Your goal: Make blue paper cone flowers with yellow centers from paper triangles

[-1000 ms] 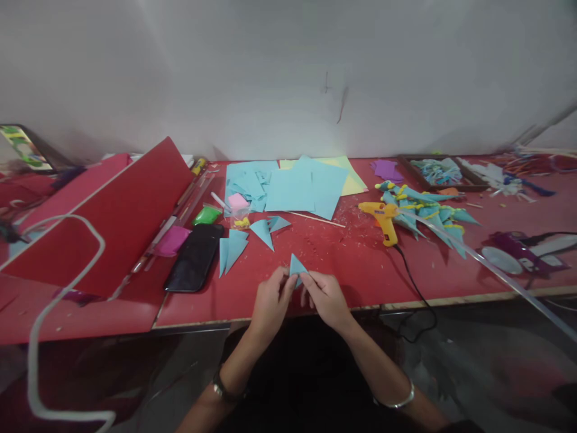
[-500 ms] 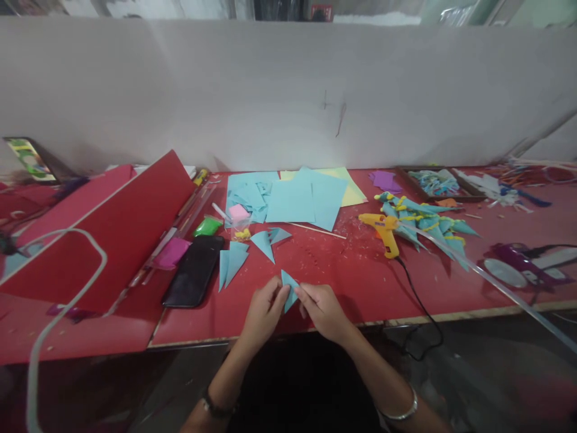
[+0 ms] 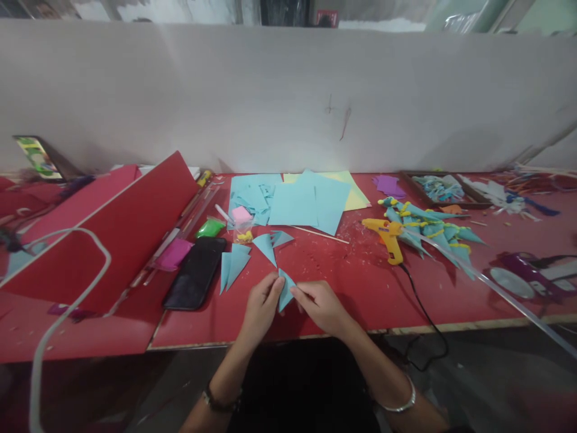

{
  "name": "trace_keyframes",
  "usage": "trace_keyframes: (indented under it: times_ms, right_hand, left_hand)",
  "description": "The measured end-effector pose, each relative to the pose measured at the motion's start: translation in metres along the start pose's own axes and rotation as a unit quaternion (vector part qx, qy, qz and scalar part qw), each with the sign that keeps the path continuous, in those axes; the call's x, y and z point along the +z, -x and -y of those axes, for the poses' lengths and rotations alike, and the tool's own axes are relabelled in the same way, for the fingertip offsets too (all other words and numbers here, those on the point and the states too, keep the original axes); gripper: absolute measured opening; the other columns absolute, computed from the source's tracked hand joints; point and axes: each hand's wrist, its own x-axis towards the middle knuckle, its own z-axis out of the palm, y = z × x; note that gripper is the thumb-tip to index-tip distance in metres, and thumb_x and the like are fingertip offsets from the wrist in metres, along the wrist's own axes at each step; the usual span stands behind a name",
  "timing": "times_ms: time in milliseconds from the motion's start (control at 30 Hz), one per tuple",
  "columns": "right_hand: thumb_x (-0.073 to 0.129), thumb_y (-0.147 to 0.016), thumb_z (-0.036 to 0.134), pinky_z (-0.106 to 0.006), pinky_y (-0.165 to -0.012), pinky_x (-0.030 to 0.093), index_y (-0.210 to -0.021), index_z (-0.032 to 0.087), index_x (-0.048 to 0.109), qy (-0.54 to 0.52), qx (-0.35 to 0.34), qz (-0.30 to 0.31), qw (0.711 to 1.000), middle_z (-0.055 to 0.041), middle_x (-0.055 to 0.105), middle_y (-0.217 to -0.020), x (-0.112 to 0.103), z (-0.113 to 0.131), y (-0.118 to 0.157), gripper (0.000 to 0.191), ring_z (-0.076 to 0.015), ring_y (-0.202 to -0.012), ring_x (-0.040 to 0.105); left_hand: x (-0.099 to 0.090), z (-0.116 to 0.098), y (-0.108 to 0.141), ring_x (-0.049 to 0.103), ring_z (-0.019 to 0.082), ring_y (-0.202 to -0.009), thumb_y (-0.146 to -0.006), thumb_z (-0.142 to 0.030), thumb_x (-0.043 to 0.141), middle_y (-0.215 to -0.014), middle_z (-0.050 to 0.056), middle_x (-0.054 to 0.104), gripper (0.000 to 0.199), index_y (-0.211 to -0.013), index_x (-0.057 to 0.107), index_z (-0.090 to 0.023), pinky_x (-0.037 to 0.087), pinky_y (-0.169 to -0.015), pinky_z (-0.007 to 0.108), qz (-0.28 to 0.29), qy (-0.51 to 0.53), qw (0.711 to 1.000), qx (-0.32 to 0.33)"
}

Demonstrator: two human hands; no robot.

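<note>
Between my two hands, just above the near part of the red table, is a light-blue paper cone point(image 3: 285, 292) with its narrow tip pointing toward me. My left hand point(image 3: 263, 302) pinches its left side with thumb and fingers. At its right edge, my right hand point(image 3: 321, 305) grips with the thumb on top; the fingers beneath are partly hidden. Beyond my hands lie several more blue paper cones point(image 3: 265, 248), with another pair point(image 3: 235, 267) to the left. Flat blue paper sheets point(image 3: 294, 204) are spread farther back.
A yellow glue gun point(image 3: 388, 239) rests to the right, its black cord running over the table edge. Behind it sits a cluster of decorated blue cones point(image 3: 435, 231). At left are a black phone point(image 3: 195, 273), a leaning red board point(image 3: 135, 222) and a white bent tube point(image 3: 67, 319).
The cone is turned slightly, and its pointed end has shifted a little left. My right fingers sit a bit differently at its edge. The whole view has moved slightly.
</note>
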Motion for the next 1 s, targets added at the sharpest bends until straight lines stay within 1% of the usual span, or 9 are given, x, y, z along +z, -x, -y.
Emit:
trace_keyframes:
  times_ms: [133, 200, 333, 467, 633, 733, 833, 900, 1000]
  right_hand:
    - [0.034, -0.087, 0.034, -0.020, -0.051, 0.028, -0.055, 0.016, 0.050, 0.044, -0.007, 0.014, 0.999, 0.0030, 0.047, -0.050, -0.015, 0.003, -0.013, 0.040, -0.0078, -0.050, 0.046]
    - [0.034, -0.087, 0.037, -0.020, -0.051, 0.028, -0.059, 0.016, 0.053, 0.087, -0.014, 0.027, 0.996, 0.0027, 0.048, -0.051, -0.025, 0.003, -0.023, 0.040, -0.0085, -0.050, 0.044]
    - [0.043, -0.084, 0.027, -0.021, -0.062, 0.036, -0.098, 0.020, 0.057, 0.125, -0.043, -0.032, 0.991, -0.0006, 0.059, -0.081, -0.040, -0.005, -0.057, 0.021, -0.0109, -0.067, 0.052]
    - [0.046, -0.081, 0.014, -0.026, -0.076, 0.037, -0.121, 0.026, 0.045, 0.231, -0.094, -0.011, 0.968, -0.0059, 0.049, -0.103, -0.038, -0.022, -0.099, 0.042, -0.0151, -0.091, 0.049]
    - [0.052, -0.078, 0.015, -0.026, -0.076, 0.036, -0.093, 0.019, 0.062, 0.283, -0.087, 0.033, 0.955, -0.0060, 0.052, -0.095, -0.028, -0.038, -0.127, 0.019, -0.0163, -0.091, 0.048]
    - [0.050, -0.078, 0.012, -0.026, -0.072, 0.036, -0.079, 0.016, 0.062, 0.272, -0.069, 0.021, 0.960, -0.0054, 0.056, -0.084, -0.033, -0.040, -0.125, 0.012, -0.0157, -0.084, 0.050]
    - [0.046, -0.080, 0.014, -0.025, -0.072, 0.037, -0.079, 0.015, 0.058, 0.255, -0.058, -0.009, 0.965, -0.0051, 0.057, -0.083, -0.042, -0.042, -0.114, 0.012, -0.0148, -0.083, 0.050]
    - [0.042, -0.081, 0.017, -0.025, -0.071, 0.038, -0.082, 0.015, 0.053, 0.206, -0.044, -0.048, 0.976, -0.0030, 0.056, -0.082, -0.045, -0.043, -0.105, 0.012, -0.0125, -0.078, 0.050]
    - [0.041, -0.077, 0.019, -0.023, -0.063, 0.041, -0.081, 0.018, 0.044, 0.006, 0.017, -0.142, 0.990, 0.0020, 0.049, -0.075, -0.043, -0.046, -0.090, 0.005, -0.0094, -0.066, 0.050]
  left_hand:
    - [-0.001, -0.003, -0.002, 0.045, 0.006, -0.043, -0.077, -0.038, 0.044, -0.056, -0.007, 0.045, 0.020, -0.074, 0.047, -0.017, 0.038, -0.047, 0.019, 0.036, 0.038, 0.999, 0.001]
    - [-0.001, -0.004, -0.003, 0.045, 0.006, -0.045, -0.075, -0.037, 0.047, -0.057, -0.007, 0.045, 0.020, -0.075, 0.046, -0.018, 0.038, -0.048, 0.019, 0.024, 0.053, 0.998, -0.011]
    - [-0.004, 0.000, -0.007, 0.045, 0.007, -0.045, -0.074, -0.035, 0.048, -0.054, -0.006, 0.046, 0.018, -0.074, 0.046, -0.018, 0.038, -0.050, 0.020, 0.008, 0.072, 0.997, -0.033]
    - [-0.009, 0.006, -0.009, 0.045, 0.007, -0.043, -0.074, -0.034, 0.049, -0.052, -0.007, 0.048, 0.017, -0.073, 0.047, -0.017, 0.038, -0.052, 0.021, 0.001, 0.079, 0.996, -0.043]
    - [-0.014, 0.008, -0.010, 0.049, 0.009, -0.047, -0.072, -0.033, 0.051, -0.053, -0.006, 0.052, 0.016, -0.072, 0.048, -0.018, 0.040, -0.057, 0.023, -0.004, 0.087, 0.995, -0.047]
    - [-0.016, 0.009, -0.010, 0.051, 0.010, -0.050, -0.072, -0.033, 0.051, -0.054, -0.005, 0.053, 0.016, -0.073, 0.048, -0.018, 0.041, -0.060, 0.024, -0.010, 0.083, 0.995, -0.046]
    - [-0.016, 0.008, -0.010, 0.052, 0.010, -0.052, -0.073, -0.034, 0.049, -0.057, -0.005, 0.054, 0.016, -0.075, 0.048, -0.018, 0.041, -0.063, 0.024, -0.005, 0.077, 0.996, -0.048]
    - [-0.015, 0.007, -0.011, 0.052, 0.010, -0.053, -0.074, -0.034, 0.048, -0.060, -0.004, 0.054, 0.017, -0.076, 0.047, -0.018, 0.041, -0.063, 0.024, -0.002, 0.079, 0.996, -0.046]
    - [-0.015, 0.003, -0.015, 0.052, 0.009, -0.053, -0.074, -0.032, 0.048, -0.062, -0.004, 0.055, 0.015, -0.076, 0.047, -0.018, 0.041, -0.064, 0.024, -0.001, 0.078, 0.996, -0.042]
